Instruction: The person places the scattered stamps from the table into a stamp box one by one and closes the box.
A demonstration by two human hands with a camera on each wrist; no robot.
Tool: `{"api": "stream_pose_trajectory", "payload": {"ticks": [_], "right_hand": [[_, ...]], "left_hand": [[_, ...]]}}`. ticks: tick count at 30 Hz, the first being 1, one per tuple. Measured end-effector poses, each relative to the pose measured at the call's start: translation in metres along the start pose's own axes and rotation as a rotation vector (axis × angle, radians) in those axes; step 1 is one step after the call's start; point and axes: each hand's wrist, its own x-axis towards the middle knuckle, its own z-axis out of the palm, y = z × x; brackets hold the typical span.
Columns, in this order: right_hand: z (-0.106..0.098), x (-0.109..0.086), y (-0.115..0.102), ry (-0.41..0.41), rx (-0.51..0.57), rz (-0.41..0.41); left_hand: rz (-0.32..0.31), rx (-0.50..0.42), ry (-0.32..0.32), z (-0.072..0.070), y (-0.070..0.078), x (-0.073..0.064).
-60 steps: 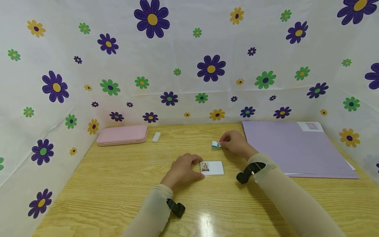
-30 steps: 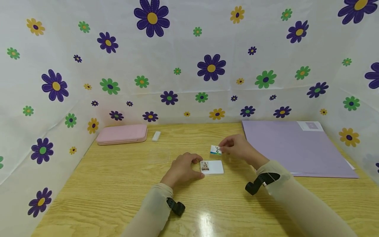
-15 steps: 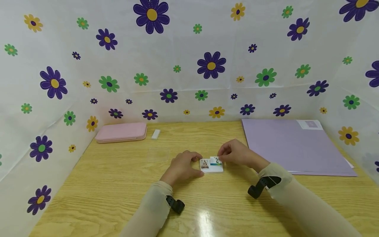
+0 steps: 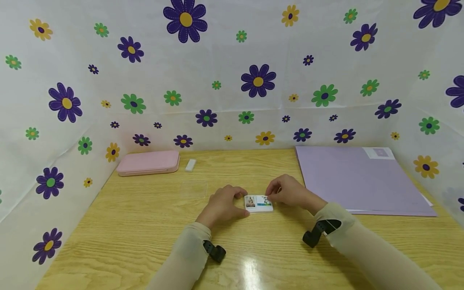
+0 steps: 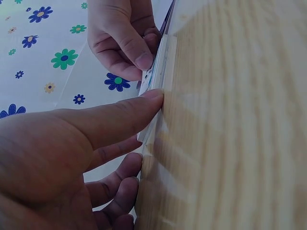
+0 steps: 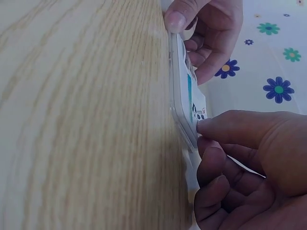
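A thin white rectangular card or case [image 4: 260, 209] with rounded corners lies on the table, a small picture [image 4: 250, 201] on its left part. My left hand [image 4: 222, 203] holds it at the left end, thumb at the near corner and index finger at the far one. In the left wrist view the thumb [image 5: 151, 96] presses its edge. My right hand [image 4: 291, 191] pinches the right edge of a small printed paper square [image 4: 263, 200] with a panda-like figure and a blue-green strip. That square [image 6: 200, 108] lies over the card's right part, its pinched edge tilted up.
Left of the hands lies a clear thin plastic sheet [image 4: 193, 189]. Behind it are a white eraser-like block [image 4: 190, 165] and a pink case [image 4: 148, 162]. A large purple folder [image 4: 355, 181] covers the table's right side. A flower-printed cloth [image 4: 224, 60] stands behind.
My right hand has brought the paper square toward me from beyond the white card and lowered it onto the card's right part. The left hand keeps its hold.
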Motion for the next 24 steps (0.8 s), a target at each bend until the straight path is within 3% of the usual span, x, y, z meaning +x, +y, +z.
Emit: {"api": "stream_pose_trajectory", "payload": {"ticks": [24], "right_hand": [[0.0016, -0.0031, -0.0015, -0.012, 0.003, -0.021]], "left_hand": [[-0.008, 0.018, -0.002, 0.0011, 0.0, 0.0007]]}}
